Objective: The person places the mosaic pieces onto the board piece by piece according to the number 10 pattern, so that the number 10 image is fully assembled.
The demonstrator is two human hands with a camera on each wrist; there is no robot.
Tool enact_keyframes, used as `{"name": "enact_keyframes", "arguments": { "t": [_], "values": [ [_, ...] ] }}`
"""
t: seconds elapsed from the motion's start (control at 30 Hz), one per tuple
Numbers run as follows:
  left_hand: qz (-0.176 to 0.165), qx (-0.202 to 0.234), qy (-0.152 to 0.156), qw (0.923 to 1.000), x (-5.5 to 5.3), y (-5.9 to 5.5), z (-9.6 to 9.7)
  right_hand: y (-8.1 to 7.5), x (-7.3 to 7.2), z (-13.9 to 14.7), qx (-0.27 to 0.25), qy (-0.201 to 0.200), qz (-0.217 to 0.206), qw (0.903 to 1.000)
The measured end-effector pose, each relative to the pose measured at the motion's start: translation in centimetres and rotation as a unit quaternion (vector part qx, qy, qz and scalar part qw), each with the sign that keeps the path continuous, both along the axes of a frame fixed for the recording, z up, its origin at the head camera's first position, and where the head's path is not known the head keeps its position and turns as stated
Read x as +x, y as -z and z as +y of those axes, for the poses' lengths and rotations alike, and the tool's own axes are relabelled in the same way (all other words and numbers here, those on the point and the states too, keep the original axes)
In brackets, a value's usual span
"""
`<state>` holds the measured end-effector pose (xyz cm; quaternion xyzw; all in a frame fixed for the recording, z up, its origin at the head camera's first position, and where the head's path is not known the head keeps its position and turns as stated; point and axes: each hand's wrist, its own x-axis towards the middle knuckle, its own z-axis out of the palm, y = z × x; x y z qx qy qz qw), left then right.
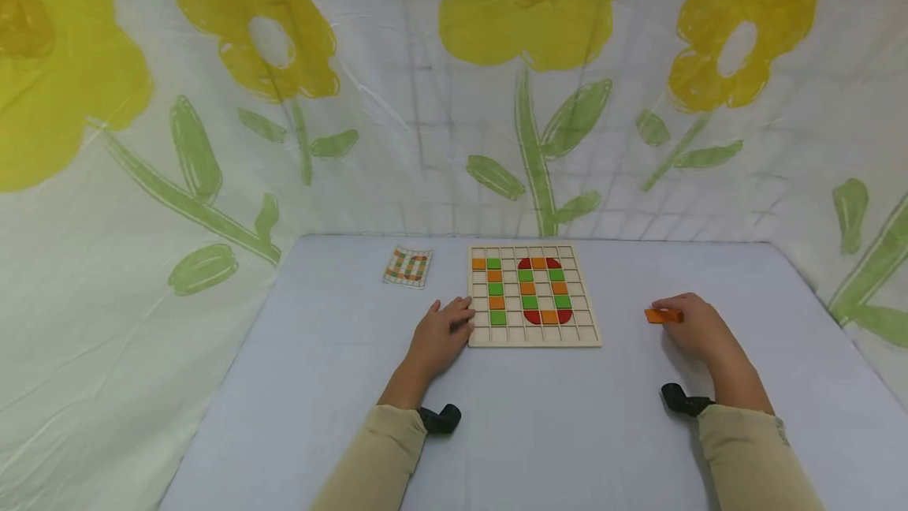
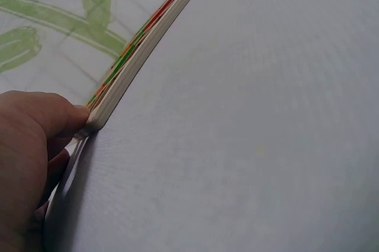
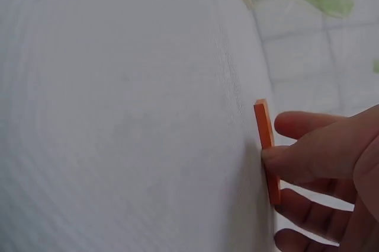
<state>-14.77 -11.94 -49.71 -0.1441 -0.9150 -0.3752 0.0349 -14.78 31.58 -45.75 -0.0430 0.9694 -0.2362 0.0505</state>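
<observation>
A wooden grid board (image 1: 511, 290) lies on the table with coloured tiles forming a 1 and a 0. Orange and green tiles make the 1; red rounded corner tiles join them in the 0. My left hand (image 1: 440, 336) touches the board's left edge with loosely spread fingers. In the left wrist view its thumb (image 2: 65, 115) is against the board's near corner. To the right of the board, my right hand (image 1: 698, 327) pinches a flat orange strip (image 1: 663, 316) between thumb and fingers. The right wrist view shows the strip (image 3: 267, 151) edge-on, close to the tabletop.
A small pattern card (image 1: 407, 267) with a similar tile design lies left of the board. The white table (image 1: 539, 424) ends at a hanging cloth (image 1: 397, 140) painted with yellow flowers. Black wrist cameras (image 1: 441, 419) sit at both sleeve cuffs.
</observation>
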Motion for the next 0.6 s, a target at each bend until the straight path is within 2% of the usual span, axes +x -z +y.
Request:
{"name": "enact_keyframes", "arguments": {
  "t": [0.2,0.4,0.6],
  "values": [
    [-0.002,0.001,-0.001,1.0,-0.1,0.0,0.0,-0.1,0.0,-1.0,-0.021,0.011,-0.014,0.9996],
    [-0.005,-0.007,-0.002,1.0,-0.1,0.0,0.0,-0.6,0.1,-0.9,-0.024,0.032,-0.047,0.9981],
    [-0.005,-0.007,-0.001,1.0,-0.1,0.0,-0.1,-0.5,0.3,0.0,-0.002,0.034,-0.03,0.999]
  ]
}}
